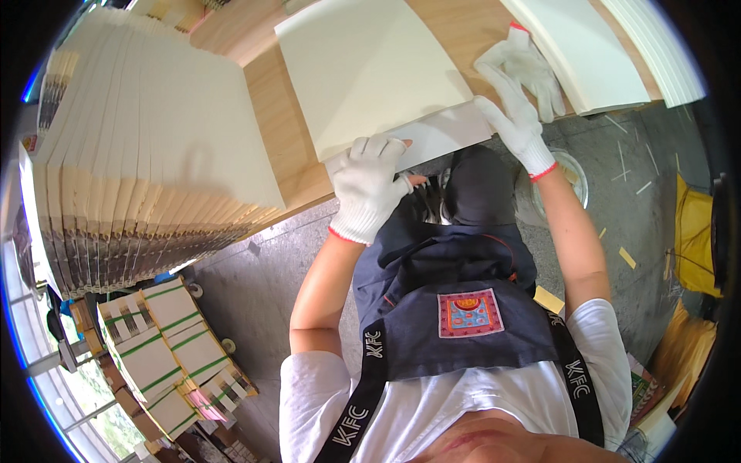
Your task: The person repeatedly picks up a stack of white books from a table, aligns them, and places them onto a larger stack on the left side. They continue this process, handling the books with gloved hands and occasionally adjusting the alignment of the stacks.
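Note:
A large white paper sheet (378, 73) lies on the wooden table, with a greyer strip along its near edge overhanging the table. My left hand (364, 185), in a white knit glove with bare thumb and index tips, curls at the near left corner, index on top of the paper and thumb below its edge. At the near right corner is my gloved right hand (521, 131), fingers apart, its thumb side touching the paper's corner. A loose white glove (532, 69) with a red cuff lies just beyond it, partly overlapping it in view.
A tall fanned stack of boards or thick sheets (166, 116) stands on the left. White stacks (590, 58) lie at the right. Below are a round bucket (567, 181), paper scraps on the floor, a yellow bag (695, 235), and strapped bundles (174, 347) at lower left.

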{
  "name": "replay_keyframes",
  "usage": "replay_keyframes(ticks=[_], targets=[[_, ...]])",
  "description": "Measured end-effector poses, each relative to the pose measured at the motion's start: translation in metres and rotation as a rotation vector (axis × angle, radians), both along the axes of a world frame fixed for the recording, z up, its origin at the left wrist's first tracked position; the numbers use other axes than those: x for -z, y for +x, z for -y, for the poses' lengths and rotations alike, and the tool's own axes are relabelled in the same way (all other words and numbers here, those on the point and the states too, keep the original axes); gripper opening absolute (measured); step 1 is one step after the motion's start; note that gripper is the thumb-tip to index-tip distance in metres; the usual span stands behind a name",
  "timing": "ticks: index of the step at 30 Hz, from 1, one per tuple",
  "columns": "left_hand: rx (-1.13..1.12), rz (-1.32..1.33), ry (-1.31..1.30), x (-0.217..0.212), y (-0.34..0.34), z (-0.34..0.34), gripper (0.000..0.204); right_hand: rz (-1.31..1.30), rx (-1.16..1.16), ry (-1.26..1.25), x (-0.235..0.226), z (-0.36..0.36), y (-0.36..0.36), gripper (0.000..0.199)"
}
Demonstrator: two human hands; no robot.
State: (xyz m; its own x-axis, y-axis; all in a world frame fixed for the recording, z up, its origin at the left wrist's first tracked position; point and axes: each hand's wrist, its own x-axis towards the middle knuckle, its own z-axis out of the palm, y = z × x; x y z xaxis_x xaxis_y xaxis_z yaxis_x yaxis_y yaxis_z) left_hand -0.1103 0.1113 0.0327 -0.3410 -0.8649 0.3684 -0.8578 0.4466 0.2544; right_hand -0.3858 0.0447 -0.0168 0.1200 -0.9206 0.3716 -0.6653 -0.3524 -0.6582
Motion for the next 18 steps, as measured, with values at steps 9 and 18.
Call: replay_keyframes(ticks=[9,18], targets=[[-0.018,0.079,0.121,-0.01,0.004,0.017,0.044,0.136,-0.047,0.058,-0.006,-0.002,-0.003,0.054],[0.037,0.178,-0.037,0.002,0.034,0.02,0.054,-0.526,-0.38,-0.063,-0.051,0.05,0.037,0.056]])
